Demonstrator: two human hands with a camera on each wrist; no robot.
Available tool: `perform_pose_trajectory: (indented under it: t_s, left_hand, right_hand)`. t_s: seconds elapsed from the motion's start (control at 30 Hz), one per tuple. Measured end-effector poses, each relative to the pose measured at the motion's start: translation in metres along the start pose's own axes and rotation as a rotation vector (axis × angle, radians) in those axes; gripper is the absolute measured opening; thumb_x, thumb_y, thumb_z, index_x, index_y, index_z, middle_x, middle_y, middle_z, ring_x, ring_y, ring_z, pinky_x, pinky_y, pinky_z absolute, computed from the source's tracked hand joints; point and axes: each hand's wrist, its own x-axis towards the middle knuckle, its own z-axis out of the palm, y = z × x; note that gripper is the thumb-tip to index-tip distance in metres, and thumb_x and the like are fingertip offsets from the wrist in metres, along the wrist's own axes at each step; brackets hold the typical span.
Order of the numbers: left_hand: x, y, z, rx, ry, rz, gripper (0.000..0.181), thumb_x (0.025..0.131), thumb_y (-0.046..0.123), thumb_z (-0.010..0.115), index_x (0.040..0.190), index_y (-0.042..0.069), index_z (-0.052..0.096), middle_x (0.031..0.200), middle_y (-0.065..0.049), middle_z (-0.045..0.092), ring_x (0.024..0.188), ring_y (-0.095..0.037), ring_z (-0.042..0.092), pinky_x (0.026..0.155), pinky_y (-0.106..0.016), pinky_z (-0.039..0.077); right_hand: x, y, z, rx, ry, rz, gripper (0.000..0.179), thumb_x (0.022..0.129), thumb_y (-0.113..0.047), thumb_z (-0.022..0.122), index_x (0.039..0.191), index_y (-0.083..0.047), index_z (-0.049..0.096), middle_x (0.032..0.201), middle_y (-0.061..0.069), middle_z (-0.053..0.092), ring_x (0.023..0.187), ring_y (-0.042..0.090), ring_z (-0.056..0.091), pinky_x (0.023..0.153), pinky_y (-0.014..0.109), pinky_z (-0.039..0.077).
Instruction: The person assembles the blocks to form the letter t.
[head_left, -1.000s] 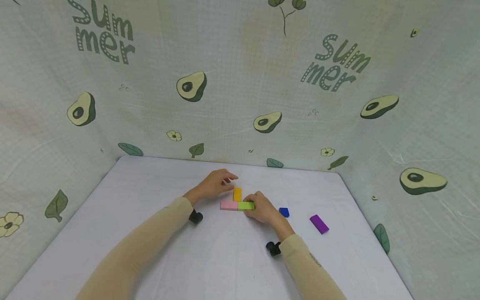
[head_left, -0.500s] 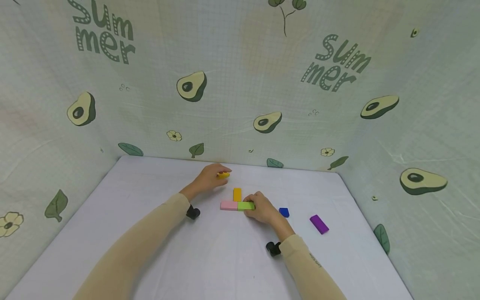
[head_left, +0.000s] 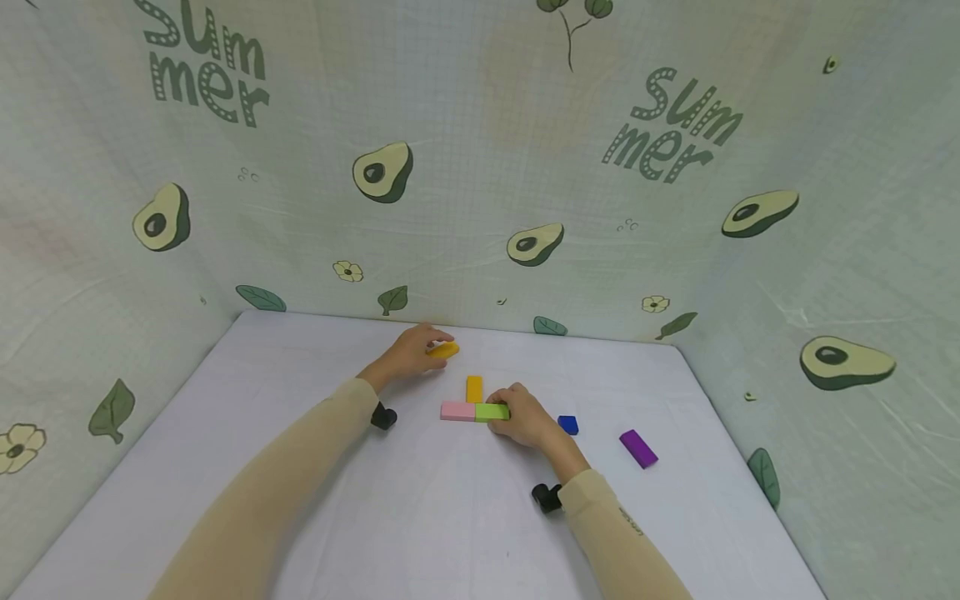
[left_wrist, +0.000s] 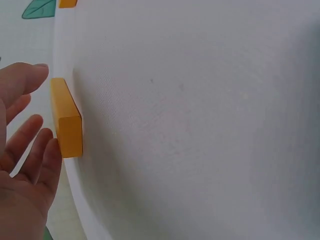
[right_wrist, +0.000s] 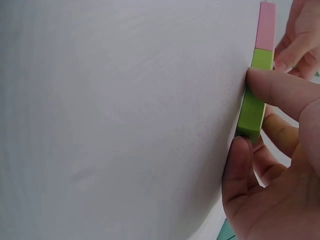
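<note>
Toward the back of the table, my left hand (head_left: pixel 411 350) is beside a yellow block (left_wrist: pixel 69 122). In the left wrist view the thumb stands apart from the block, while the loosely bent fingertips are right at its side. My right hand (head_left: pixel 521 415) pinches the end of a lime-green block (right_wrist: pixel 254 107) between thumb and fingers. A pink block (head_left: pixel 457 411) lies end to end with the green one in a row. Behind their join stands another yellow-orange block (head_left: pixel 475 388), set at a right angle to the row.
A small blue block (head_left: pixel 567 425) lies right of the right hand, and a purple block (head_left: pixel 638 448) lies farther right at a slant. Printed cloth walls (head_left: pixel 465 275) border the white table (head_left: pixel 420 517) at the back and sides.
My left hand has moved back and left from beside the row, bringing a yellow block along, and its thumb has come away from it. The right hand and the row have stayed in place.
</note>
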Motion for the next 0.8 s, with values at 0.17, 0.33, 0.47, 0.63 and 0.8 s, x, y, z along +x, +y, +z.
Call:
perform_pose_trajectory:
  t_s: [0.17,0.33,0.47,0.63,0.8]
  left_hand:
    - [0.0002,-0.0025,-0.0016,0.024,-0.018,0.001,0.046,0.097,0.016,0.079,0.142,0.014,0.069,0.134,-0.012,0.063,0.118,-0.030,0.061,0.106,-0.045,0.054]
    - [0.0003,-0.0058,-0.0015,0.031,-0.052,-0.017,0.046,0.097,0.014,0.077,0.142,0.015,0.069,0.127,-0.010,0.065,0.113,-0.028,0.059,0.104,-0.044,0.053]
    - [0.0012,-0.0076,-0.0015,0.029,-0.074,-0.029,0.048,0.097,0.014,0.075,0.145,0.017,0.067,0.125,-0.010,0.064,0.111,-0.027,0.058,0.105,-0.043,0.051]
    - [0.0021,-0.0058,-0.0032,0.018,-0.087,-0.032,0.049,0.098,0.013,0.074,0.146,0.016,0.066,0.122,-0.010,0.063,0.108,-0.026,0.056,0.104,-0.043,0.050]
    - [0.0030,-0.0059,-0.0029,0.008,-0.093,-0.043,0.049,0.098,0.011,0.073,0.146,0.017,0.067,0.118,-0.009,0.062,0.104,-0.026,0.054,0.098,-0.041,0.050]
  right_hand:
    - [-0.0004,0.0007,0.0001,0.014,0.003,-0.001,0.026,0.097,-0.017,0.079,0.122,-0.013,0.073,0.112,0.007,0.055,0.098,0.023,0.055,0.098,0.044,0.054]
    - [0.0001,0.0022,0.0008,0.017,0.003,-0.010,0.026,0.097,-0.016,0.079,0.122,-0.013,0.073,0.112,0.007,0.055,0.098,0.023,0.055,0.098,0.043,0.054]
    - [0.0009,0.0024,0.0012,0.015,0.002,-0.016,0.025,0.097,-0.016,0.079,0.121,-0.013,0.073,0.112,0.007,0.055,0.098,0.022,0.055,0.097,0.043,0.053]
    - [0.0000,0.0012,0.0004,0.017,0.002,-0.007,0.025,0.097,-0.016,0.079,0.121,-0.013,0.073,0.111,0.008,0.055,0.098,0.023,0.055,0.097,0.043,0.053]
    - [0.0009,0.0009,0.0006,0.011,0.001,-0.010,0.026,0.097,-0.016,0.079,0.122,-0.013,0.073,0.111,0.007,0.055,0.098,0.022,0.055,0.097,0.044,0.053]
